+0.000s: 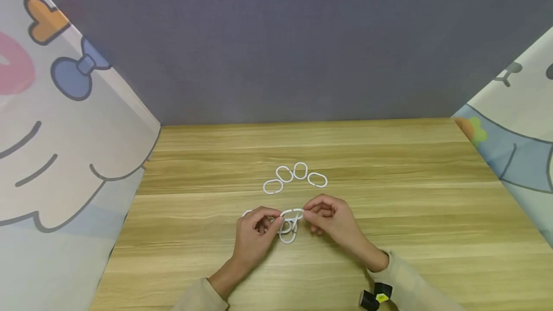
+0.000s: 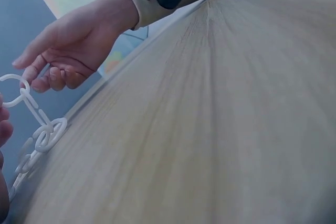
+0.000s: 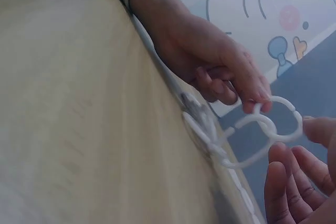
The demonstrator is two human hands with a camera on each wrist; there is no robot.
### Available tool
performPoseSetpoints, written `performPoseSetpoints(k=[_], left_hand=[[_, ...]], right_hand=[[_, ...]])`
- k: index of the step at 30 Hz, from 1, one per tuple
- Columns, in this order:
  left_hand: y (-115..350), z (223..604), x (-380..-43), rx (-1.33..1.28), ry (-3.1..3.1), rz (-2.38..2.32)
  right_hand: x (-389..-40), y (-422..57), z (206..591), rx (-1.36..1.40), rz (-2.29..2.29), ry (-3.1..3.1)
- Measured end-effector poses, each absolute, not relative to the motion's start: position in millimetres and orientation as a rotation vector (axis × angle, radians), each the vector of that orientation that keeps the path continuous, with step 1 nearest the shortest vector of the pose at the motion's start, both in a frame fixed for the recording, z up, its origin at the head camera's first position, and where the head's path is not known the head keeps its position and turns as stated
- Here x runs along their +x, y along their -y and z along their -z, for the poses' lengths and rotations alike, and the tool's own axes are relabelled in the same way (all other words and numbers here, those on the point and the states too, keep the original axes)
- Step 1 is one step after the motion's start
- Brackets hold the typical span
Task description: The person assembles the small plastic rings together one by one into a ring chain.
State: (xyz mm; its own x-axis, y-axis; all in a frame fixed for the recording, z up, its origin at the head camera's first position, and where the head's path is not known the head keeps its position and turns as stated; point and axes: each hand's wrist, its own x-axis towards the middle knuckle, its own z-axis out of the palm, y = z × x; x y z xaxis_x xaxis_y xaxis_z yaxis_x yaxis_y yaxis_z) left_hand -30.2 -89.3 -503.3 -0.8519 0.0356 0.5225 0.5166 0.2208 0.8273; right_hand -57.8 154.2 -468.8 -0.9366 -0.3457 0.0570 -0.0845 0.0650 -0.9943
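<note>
White oval plastic links, each with a small gap in its side, make up the things being handled. My left hand (image 1: 254,235) pinches one end of a raised link (image 1: 298,210) between thumb and forefinger. At the link's other end are the thumb and forefinger of my right hand (image 1: 334,217), pinching it, while the other fingers curl loosely. A second link (image 3: 244,162) hangs through the raised one, as seen in the right wrist view. Below, more joined links (image 2: 51,134) lead down to the table; my left hand partly hides them in the head view.
Several loose white links (image 1: 317,180) lie in an arc on the wooden table (image 1: 389,167), beyond my hands. A grey panel (image 1: 302,47) stands at the table's back edge, with cartoon-printed panels (image 1: 116,157) at both sides. A black device (image 1: 376,296) sits at the right sleeve.
</note>
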Motion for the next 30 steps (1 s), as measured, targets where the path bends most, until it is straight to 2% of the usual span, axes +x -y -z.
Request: performPoseSetpoints(k=[9,18,30], left_hand=[[87,502,-30,-0.479,2.130,1.661],[87,503,-30,-0.492,2.123,1.679],[87,501,-29,-0.498,2.110,1.691]], right_hand=[[-87,-170,466,-0.226,1.982,-2.379],[-114,-184,482,-0.351,1.747,-2.815],[-128,-185,486,-0.364,1.368,-3.035]])
